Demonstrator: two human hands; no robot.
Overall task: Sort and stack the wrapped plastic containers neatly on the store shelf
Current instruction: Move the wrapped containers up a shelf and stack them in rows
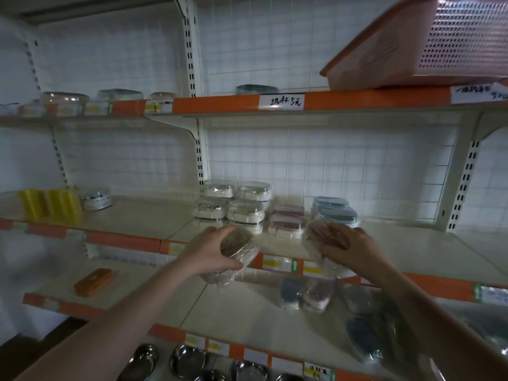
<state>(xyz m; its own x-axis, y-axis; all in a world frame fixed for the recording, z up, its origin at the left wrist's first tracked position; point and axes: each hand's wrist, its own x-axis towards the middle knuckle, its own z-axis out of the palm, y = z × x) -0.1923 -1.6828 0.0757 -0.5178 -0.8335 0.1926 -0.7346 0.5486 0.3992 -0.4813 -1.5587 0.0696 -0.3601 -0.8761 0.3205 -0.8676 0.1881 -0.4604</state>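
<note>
1. Step in hand: I am bringing two wrapped containers up to the front edge of the middle shelf (398, 243). My left hand (211, 253) curls round a greenish-lidded container (237, 248); my right hand (354, 250) holds a pink-lidded container (320, 240), fingers spread over its lid.
2. Landmark: the white stack (233, 207) at the shelf's rear. Right of it stand the pink stack (286, 222) and, further right, the blue stack (334, 211).
3. Next move, as I judge it: set the pink-lidded container squarely on the pink stack; the greenish one probably starts its own pile.
4. Materials: glossy, slippery film over rounded-rectangular rigid plastic; the lid colours are dim here.
</note>
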